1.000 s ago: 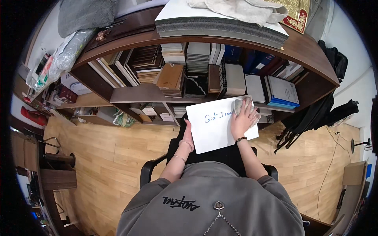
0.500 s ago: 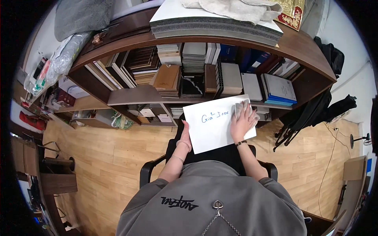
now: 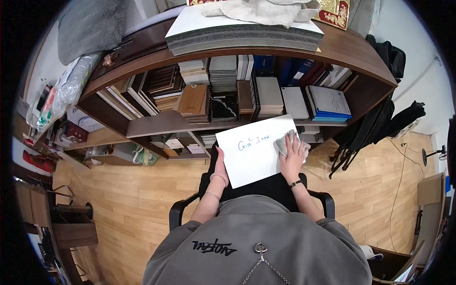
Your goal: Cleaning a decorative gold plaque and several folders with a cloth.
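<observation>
A white board or stiff sheet (image 3: 251, 166) with blue handwriting near its upper middle lies tilted above my lap. My left hand (image 3: 220, 166) grips its left edge, thumb along the border and the other fingers hidden beneath. On the right part of the board, my right hand (image 3: 293, 161) presses down a crumpled grey cloth (image 3: 283, 146), fingers stretched over it. Some of the cloth sticks out past the board's right edge. The blue writing is to the left of the cloth.
A brown shelf unit (image 3: 156, 121) with sample boards, books and binders stands right ahead. Thick grey-edged panels (image 3: 247, 40) and a light cloth (image 3: 270, 12) rest on top. Chair armrests (image 3: 176, 211) flank me. Folded black stands (image 3: 363, 137) lean at the right.
My right hand and the cloth have slid toward the board's lower right edge, baring more of its upper right part. My left hand keeps its grip. The whole view has shifted slightly.
</observation>
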`<state>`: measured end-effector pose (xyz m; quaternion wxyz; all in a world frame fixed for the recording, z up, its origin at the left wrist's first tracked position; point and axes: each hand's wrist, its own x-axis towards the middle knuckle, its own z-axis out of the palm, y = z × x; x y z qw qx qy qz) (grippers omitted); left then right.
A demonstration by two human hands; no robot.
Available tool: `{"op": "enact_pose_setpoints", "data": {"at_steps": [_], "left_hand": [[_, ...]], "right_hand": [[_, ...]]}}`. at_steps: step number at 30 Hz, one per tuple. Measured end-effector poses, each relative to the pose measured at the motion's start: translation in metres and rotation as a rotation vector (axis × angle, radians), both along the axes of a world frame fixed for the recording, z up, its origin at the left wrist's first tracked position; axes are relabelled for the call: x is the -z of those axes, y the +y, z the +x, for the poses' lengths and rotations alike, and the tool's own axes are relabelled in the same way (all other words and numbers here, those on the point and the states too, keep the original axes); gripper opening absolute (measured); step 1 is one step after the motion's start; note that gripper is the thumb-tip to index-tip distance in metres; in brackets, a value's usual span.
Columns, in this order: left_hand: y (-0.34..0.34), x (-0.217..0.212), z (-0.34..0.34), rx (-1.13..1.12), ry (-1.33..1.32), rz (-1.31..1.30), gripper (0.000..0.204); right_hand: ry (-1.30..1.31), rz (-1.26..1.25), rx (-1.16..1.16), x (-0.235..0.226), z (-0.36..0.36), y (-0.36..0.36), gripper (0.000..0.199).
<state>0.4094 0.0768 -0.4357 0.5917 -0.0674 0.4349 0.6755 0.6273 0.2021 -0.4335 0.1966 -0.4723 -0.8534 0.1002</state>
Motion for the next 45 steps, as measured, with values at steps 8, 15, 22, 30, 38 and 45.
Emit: {"op": "enact_pose_setpoints", "data": {"at_steps": [8,15,22,30,38,45], "left_hand": [[-0.012,0.008,-0.004,0.018,-0.004,0.058,0.071],[-0.020,0.022,0.000,-0.024,-0.036,0.124,0.058],[-0.024,-0.082,0.029,0.093,-0.113,0.518,0.058],[-0.015,-0.207,0.059,0.459,-0.080,0.649,0.062],[0.033,-0.331,0.107,0.819,0.515,1.518,0.090],[0.130,-0.326,0.126,0.218,2.306,1.031,0.080]], "right_hand": [[-0.076,0.109,-0.716,-0.028,-0.045,-0.063,0.065],[0.431,-0.145,-0.072,-0.015,0.018,-0.008,0.059],[0.293,0.180,-0.239,-0.142,0.076,-0.060,0.055],[0.027,0.343,-0.268,-0.217,0.090,-0.082,0.050],[0.728,0.854,-0.068,-0.219,0.105,-0.009,0.036],[1.628,0.432,-0.038,-0.334,0.073,0.039,0.033]]}}
